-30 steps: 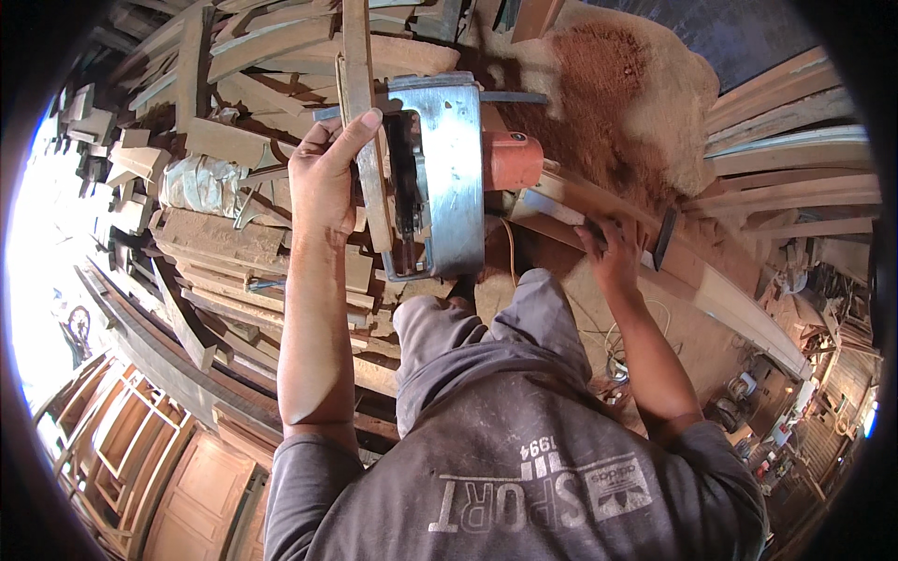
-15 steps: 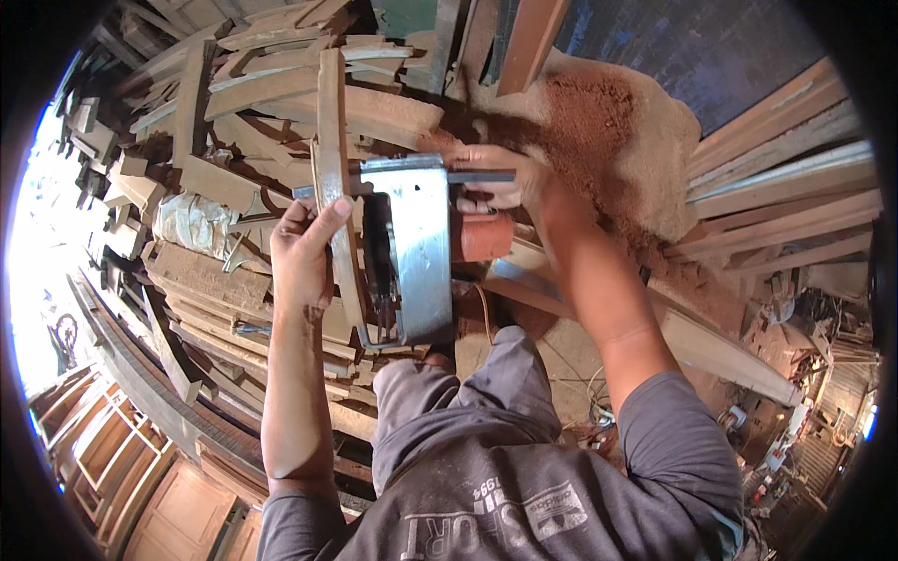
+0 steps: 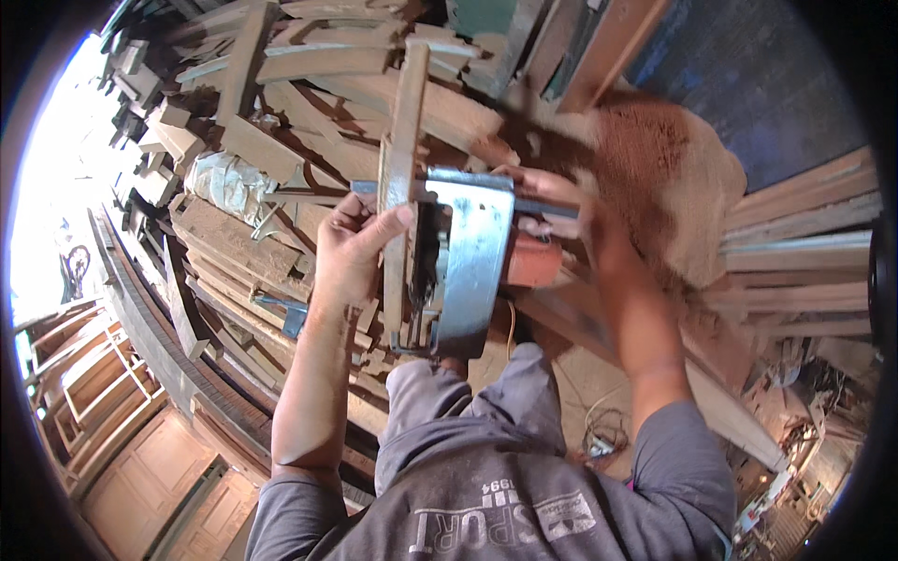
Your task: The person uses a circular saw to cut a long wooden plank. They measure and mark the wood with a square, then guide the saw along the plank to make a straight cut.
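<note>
In front of my body is what looks like a circular saw (image 3: pixel 479 262), turned so its shiny metal base plate shows. A dark slot runs along the plate's left side, and a red-orange housing (image 3: pixel 533 262) sticks out on the right. A flat metal bar (image 3: pixel 547 208) crosses the far end of the plate. Along the slot's left side stands a long wooden strip (image 3: pixel 404 122). My left hand (image 3: pixel 360 238) is closed on the strip, thumb on its face and fingers curled by the bar's left end. My right hand (image 3: pixel 561 196) is closed around the bar's right part, above the housing.
Stacked offcuts and planks (image 3: pixel 234 238) fill the left and far side. A sawdust heap (image 3: pixel 645 159) lies far right beside a dark panel (image 3: pixel 748 84). Long boards (image 3: pixel 804 243) lean at the right. A thin cord (image 3: pixel 510 327) hangs below the saw near my legs.
The saw, the strip and both hands sit farther right in view and slightly lower, as the whole scene has shifted that way. Both hands keep their hold.
</note>
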The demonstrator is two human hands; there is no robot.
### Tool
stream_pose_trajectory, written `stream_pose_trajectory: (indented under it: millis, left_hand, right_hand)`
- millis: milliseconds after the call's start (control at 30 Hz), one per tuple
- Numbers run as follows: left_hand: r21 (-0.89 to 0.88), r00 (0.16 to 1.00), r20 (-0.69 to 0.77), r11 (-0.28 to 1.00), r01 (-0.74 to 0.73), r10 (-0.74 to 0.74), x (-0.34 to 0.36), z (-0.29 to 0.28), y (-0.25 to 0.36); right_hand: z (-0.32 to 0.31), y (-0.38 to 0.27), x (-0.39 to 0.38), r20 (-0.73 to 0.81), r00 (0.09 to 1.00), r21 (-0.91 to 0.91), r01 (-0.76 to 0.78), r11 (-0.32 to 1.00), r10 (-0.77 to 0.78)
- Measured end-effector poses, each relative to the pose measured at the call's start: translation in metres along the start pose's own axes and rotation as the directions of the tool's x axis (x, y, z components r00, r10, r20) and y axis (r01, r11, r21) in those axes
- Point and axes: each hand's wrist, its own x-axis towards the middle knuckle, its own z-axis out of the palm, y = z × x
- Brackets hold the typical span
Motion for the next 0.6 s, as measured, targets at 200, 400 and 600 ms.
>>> stream_pose_trajectory:
  millis: [200, 400, 600]
  left_hand:
    - [0.046, 1.0, -0.006, 0.999, -0.01, 0.01, 0.011, -0.007, -0.006]
    - [-0.025, 0.999, -0.007, 0.999, 0.031, -0.031, 0.004, -0.005, 0.002]
    - [0.019, 1.0, 0.008, 1.0, -0.012, 0.011, 0.008, -0.011, -0.004]
  right_hand:
    - [-0.02, 0.053, 0.004, -0.232, 0.946, -0.107, 0.207, 0.972, -0.227]
    - [-0.022, 0.039, 0.024, -0.064, 0.994, -0.081, 0.084, 0.993, -0.09]
    - [-0.008, 0.026, 0.038, -0.15, 0.987, 0.189, -0.019, 0.982, 0.048]
